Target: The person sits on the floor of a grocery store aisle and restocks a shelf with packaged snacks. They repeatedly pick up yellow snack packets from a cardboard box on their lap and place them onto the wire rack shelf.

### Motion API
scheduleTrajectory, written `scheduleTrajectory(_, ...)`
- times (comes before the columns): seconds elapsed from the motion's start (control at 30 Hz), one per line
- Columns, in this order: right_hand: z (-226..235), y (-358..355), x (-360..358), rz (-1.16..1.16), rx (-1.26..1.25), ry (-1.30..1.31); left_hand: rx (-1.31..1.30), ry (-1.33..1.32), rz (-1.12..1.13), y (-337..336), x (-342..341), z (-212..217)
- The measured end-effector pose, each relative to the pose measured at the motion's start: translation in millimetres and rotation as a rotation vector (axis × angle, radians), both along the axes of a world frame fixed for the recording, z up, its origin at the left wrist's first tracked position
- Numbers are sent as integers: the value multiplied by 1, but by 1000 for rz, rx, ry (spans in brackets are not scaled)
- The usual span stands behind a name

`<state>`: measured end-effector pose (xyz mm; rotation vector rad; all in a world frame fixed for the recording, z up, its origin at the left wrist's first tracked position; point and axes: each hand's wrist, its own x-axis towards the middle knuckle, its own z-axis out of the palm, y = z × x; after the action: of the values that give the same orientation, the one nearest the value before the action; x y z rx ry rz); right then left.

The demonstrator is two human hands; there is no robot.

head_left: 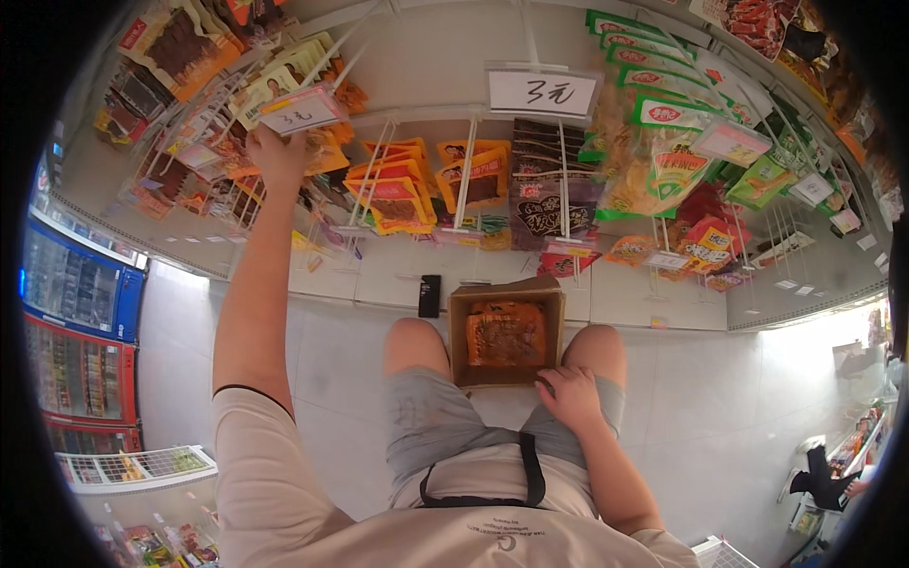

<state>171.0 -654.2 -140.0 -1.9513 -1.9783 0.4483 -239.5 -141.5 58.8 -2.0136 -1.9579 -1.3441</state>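
Note:
My left arm reaches up to the hanging snack packets at the upper left. There my left hand (276, 159) is among the packets, right below a price tag (303, 112); its fingers are bent, and what they hold is partly hidden. Behind that tag hang pale yellow packets (282, 78). Between my knees stands an open cardboard box (461, 364) with orange snack packets (507, 333) in it. My right hand (570, 396) rests on my right thigh, fingers loosely spread beside the box's near right corner, with nothing seen in them.
Metal hooks across the rack carry yellow-orange packets (390, 197), dark packets (554, 210) and green-topped bags (668, 156). A black flat object (429, 296) lies by the rack base, left of the box. Coolers (80, 275) stand far left. At the lower right, a person's dark shoe (822, 481) shows.

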Motion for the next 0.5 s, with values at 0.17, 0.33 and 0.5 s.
scheduleTrajectory(0.17, 3, 16, -2, 22, -2, -8, 115, 180, 15, 30, -52, -16)
scheduleTrajectory(0.33, -25, 31, 4, 29, 90, 83, 144, 9, -183, -24, -31, -8)
scheduleTrajectory(0.5, -37, 52, -5, 77, 139, 274, 116, -187, -296, -198, -4, -72)
